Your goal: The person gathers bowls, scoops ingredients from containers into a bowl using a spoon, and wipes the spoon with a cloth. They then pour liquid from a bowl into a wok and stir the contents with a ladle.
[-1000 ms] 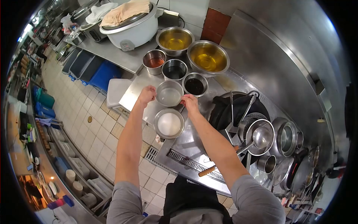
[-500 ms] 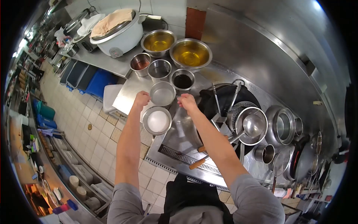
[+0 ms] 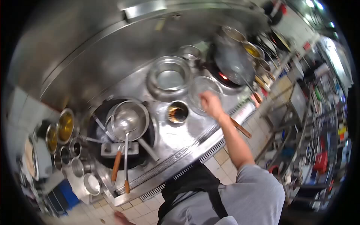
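My right hand (image 3: 211, 104) is over the near side of a round wire strainer (image 3: 198, 87), its fingers curled; whether they touch or grip it I cannot make out. The strainer's wooden handle (image 3: 241, 128) shows beyond my forearm. To the hand's left is a metal pot with dark residue (image 3: 177, 112), and behind stands a wide steel pot (image 3: 170, 75). My left hand (image 3: 120, 217) is low at the bottom edge, blurred, near the floor tiles in view, away from the counter; its fingers are not clear.
On the left, a wok (image 3: 98, 158) carries a colander, a ladle (image 3: 126, 120) and wooden-handled tools. Oil bowls (image 3: 66, 126), small pots and a white-filled bowl (image 3: 92, 184) lie farther left. At the back right, another wok (image 3: 234, 63) sits beside an orange glow.
The view has swung right along the counter. Both hands have left the bowls; my right hand has moved to the strainer, and my left has dropped to the lower edge.
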